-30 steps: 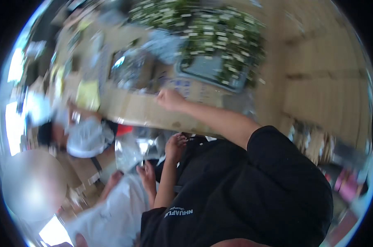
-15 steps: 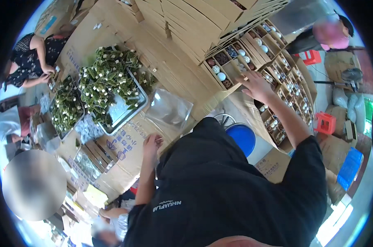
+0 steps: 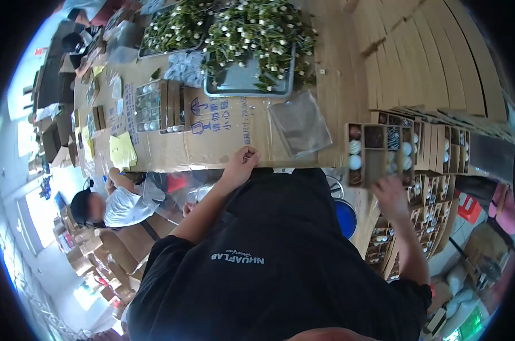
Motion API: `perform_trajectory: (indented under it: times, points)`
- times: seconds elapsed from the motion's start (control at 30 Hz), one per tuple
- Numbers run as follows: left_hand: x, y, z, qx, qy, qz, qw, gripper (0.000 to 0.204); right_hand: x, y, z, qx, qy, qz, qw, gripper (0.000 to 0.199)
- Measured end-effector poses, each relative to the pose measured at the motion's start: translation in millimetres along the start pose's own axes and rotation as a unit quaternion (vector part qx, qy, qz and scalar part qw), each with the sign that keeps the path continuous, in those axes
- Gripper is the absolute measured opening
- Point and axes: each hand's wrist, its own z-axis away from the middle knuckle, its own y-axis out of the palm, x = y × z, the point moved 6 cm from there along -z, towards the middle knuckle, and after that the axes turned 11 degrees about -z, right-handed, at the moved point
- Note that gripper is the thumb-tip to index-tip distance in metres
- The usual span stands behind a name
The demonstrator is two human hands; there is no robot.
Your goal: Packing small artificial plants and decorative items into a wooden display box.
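My right hand (image 3: 391, 196), slightly blurred, grips the near edge of a divided cardboard box (image 3: 374, 156). Its compartments hold white, brown and patterned balls; one middle compartment looks bare. The box is beside the table's right end, in front of similar boxes. My left hand (image 3: 243, 162) is closed at the table's near edge, fingers curled against the thumb. Whether something small is inside it cannot be made out. A clear plastic bag (image 3: 300, 125) lies flat on the cardboard-covered table between my hands.
Metal trays (image 3: 212, 91) piled with green sprigs bearing pale cubes stand at the back. Tall cardboard dividers (image 3: 433, 62) rise at the right, above more ball-filled boxes (image 3: 416, 210). A blue stool (image 3: 345, 219) is below the table. A co-worker (image 3: 124, 199) sits at the left.
My view has turned toward the right, so the table now lies straight ahead. The right hand has drawn the divided box apart from the other boxes. My left hand remains near the table edge.
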Motion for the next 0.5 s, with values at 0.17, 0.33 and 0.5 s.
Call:
perform_trajectory:
  times: [0.17,0.33,0.5]
  points:
    - [18.6,-27.3,4.8,-0.216,0.033,0.185,0.958,0.033,123.0,56.9,-128.3,-0.001,-0.139,-0.099,0.985,0.022]
    - [27.4,-79.5,-2.0,-0.436,0.036,-0.069,0.897,0.053,175.8,205.6,-237.9,0.058,-0.180,-0.106,0.976,0.012]
    - [65.6,-96.9,-37.7,-0.354,-0.070,-0.156,0.919,0.061,180.8,274.8,-293.1,0.149,-0.068,-0.124,0.979,0.015]
